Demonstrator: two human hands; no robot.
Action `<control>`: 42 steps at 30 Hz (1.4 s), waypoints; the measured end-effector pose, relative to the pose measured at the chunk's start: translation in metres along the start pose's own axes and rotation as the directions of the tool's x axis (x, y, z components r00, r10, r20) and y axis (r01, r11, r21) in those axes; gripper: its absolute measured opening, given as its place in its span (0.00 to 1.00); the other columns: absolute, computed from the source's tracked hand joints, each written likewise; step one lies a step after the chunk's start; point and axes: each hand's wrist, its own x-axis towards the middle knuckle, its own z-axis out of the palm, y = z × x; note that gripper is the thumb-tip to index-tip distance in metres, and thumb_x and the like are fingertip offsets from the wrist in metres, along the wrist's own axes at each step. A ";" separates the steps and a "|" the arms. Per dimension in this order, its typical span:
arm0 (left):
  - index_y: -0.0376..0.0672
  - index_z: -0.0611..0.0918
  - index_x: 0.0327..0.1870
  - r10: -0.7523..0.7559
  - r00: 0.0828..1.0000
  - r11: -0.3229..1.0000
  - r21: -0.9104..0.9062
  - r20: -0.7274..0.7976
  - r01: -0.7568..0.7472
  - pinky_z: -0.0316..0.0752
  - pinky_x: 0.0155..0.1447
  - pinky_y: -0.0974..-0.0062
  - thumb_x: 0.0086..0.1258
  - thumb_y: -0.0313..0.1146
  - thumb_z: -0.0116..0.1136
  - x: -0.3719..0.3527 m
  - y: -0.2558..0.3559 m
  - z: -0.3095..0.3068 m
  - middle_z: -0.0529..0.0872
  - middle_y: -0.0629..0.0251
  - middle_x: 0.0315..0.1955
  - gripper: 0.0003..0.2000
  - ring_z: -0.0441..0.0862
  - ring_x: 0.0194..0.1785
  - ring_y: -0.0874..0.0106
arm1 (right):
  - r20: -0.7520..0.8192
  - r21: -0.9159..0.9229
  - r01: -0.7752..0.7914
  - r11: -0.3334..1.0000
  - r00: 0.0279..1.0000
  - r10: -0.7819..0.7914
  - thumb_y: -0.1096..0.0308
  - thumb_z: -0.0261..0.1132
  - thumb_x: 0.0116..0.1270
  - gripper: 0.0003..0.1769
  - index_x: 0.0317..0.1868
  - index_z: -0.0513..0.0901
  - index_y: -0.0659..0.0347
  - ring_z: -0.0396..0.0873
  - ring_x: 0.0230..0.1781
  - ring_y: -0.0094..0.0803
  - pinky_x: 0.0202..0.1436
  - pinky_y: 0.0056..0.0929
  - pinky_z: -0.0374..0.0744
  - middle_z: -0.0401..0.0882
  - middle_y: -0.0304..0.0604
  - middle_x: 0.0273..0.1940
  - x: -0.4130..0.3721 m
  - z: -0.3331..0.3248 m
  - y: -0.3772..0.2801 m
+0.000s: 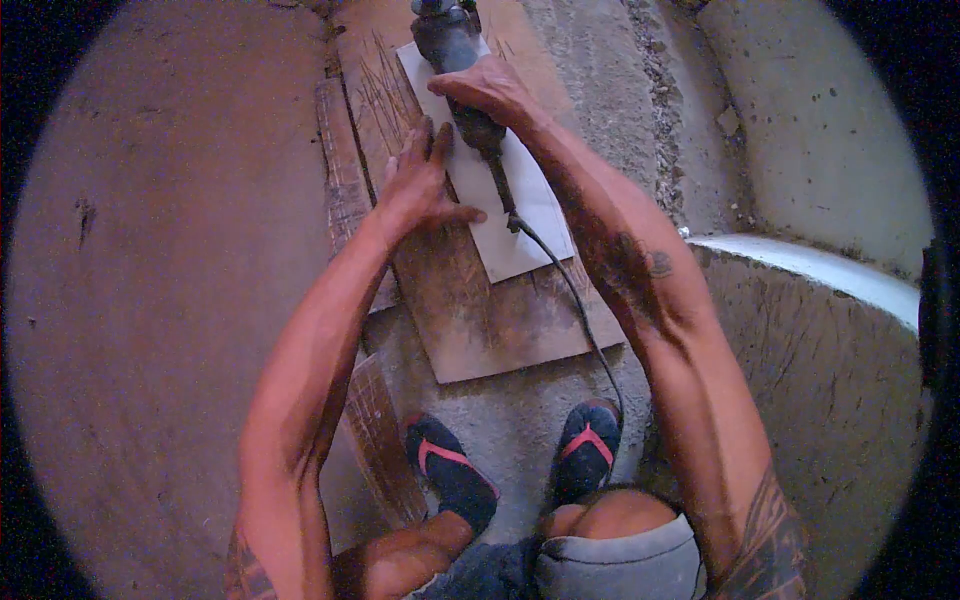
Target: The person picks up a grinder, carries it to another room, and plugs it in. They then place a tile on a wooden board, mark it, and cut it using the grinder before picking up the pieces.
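Note:
My right hand (487,88) is wrapped around the body of a dark angle grinder (446,42), whose head points away from me at the top of the view. The grinder lies over a long pale tile (515,252), and its disc cannot be made out. With fingers spread, my left hand (420,188) presses at the tile's left edge, the thumb reaching onto its surface. Beneath the tile is a brown wooden board (490,345) with many scored lines near its far end. A black power cord (570,285) runs from the grinder back toward my right foot.
My feet in dark socks and flip-flops (588,445) stand just short of the board. Narrow wood-look strips (380,430) lie along the left. To the right are a rough concrete strip (620,120), a pale wall (820,130) and a white-edged panel (810,262).

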 end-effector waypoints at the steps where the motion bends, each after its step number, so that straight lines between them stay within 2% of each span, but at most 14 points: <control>1: 0.38 0.53 0.77 -0.003 1.000 1.000 0.010 0.000 0.003 0.51 0.73 0.39 0.33 0.70 0.74 0.000 0.000 0.000 0.47 0.38 0.76 0.69 0.48 0.78 0.43 | -0.002 0.004 0.017 1.000 1.000 -0.017 0.44 0.73 0.46 0.31 0.34 0.85 0.68 0.82 0.33 0.35 0.39 0.35 0.79 0.84 0.46 0.32 -0.002 0.000 0.000; 5: 0.38 0.53 0.77 0.007 1.000 1.000 0.027 -0.016 -0.007 0.52 0.73 0.40 0.33 0.70 0.74 0.000 -0.001 0.002 0.47 0.38 0.75 0.69 0.47 0.78 0.43 | -0.010 -0.041 0.091 0.995 0.996 -0.091 0.45 0.73 0.47 0.30 0.35 0.84 0.68 0.82 0.33 0.36 0.39 0.35 0.79 0.84 0.47 0.33 0.005 0.003 0.006; 11: 0.37 0.55 0.76 0.015 0.999 1.000 0.027 -0.030 -0.014 0.52 0.73 0.41 0.33 0.70 0.74 0.000 -0.003 0.003 0.48 0.37 0.75 0.69 0.47 0.78 0.44 | -0.004 -0.009 0.061 0.998 0.998 -0.061 0.44 0.73 0.47 0.31 0.35 0.84 0.68 0.82 0.33 0.37 0.39 0.36 0.79 0.84 0.48 0.33 -0.004 -0.001 0.004; 14: 0.36 0.55 0.76 -0.003 1.000 1.000 0.024 -0.018 0.004 0.52 0.74 0.43 0.33 0.69 0.75 0.000 0.001 0.001 0.48 0.37 0.75 0.68 0.47 0.78 0.44 | 0.069 -0.006 0.042 0.999 0.997 -0.041 0.43 0.73 0.46 0.32 0.35 0.85 0.69 0.82 0.33 0.38 0.39 0.36 0.79 0.84 0.49 0.33 0.003 0.002 0.010; 18: 0.35 0.56 0.75 -0.014 1.000 1.000 0.012 -0.013 0.014 0.51 0.75 0.45 0.33 0.67 0.76 0.000 0.004 -0.004 0.49 0.37 0.75 0.68 0.46 0.78 0.45 | 0.029 -0.007 0.022 1.000 0.999 -0.022 0.43 0.73 0.47 0.33 0.36 0.85 0.70 0.83 0.36 0.39 0.41 0.36 0.79 0.84 0.51 0.35 -0.013 -0.006 0.000; 23: 0.37 0.55 0.76 -0.021 1.000 1.000 0.013 -0.002 0.021 0.51 0.75 0.44 0.33 0.67 0.76 0.000 0.003 -0.002 0.47 0.38 0.75 0.68 0.46 0.79 0.45 | 0.047 0.019 0.039 0.999 0.998 -0.040 0.43 0.72 0.46 0.34 0.37 0.86 0.71 0.83 0.38 0.41 0.43 0.37 0.79 0.85 0.52 0.38 -0.022 -0.011 -0.003; 29: 0.38 0.53 0.77 -0.036 0.999 0.999 0.017 0.025 0.036 0.50 0.75 0.42 0.33 0.67 0.76 0.000 0.004 -0.004 0.45 0.41 0.76 0.69 0.44 0.79 0.47 | 0.008 -0.041 -0.010 0.999 1.000 0.010 0.42 0.73 0.45 0.36 0.39 0.85 0.71 0.84 0.39 0.42 0.44 0.37 0.80 0.85 0.54 0.39 -0.015 -0.005 0.001; 42: 0.39 0.52 0.78 -0.072 0.996 0.997 0.015 0.061 0.071 0.50 0.75 0.41 0.32 0.67 0.77 0.000 0.006 -0.008 0.44 0.42 0.77 0.70 0.44 0.79 0.47 | 0.042 -0.019 0.023 1.000 0.999 -0.023 0.41 0.73 0.46 0.35 0.36 0.85 0.72 0.84 0.37 0.42 0.41 0.38 0.80 0.85 0.53 0.35 -0.022 -0.009 0.003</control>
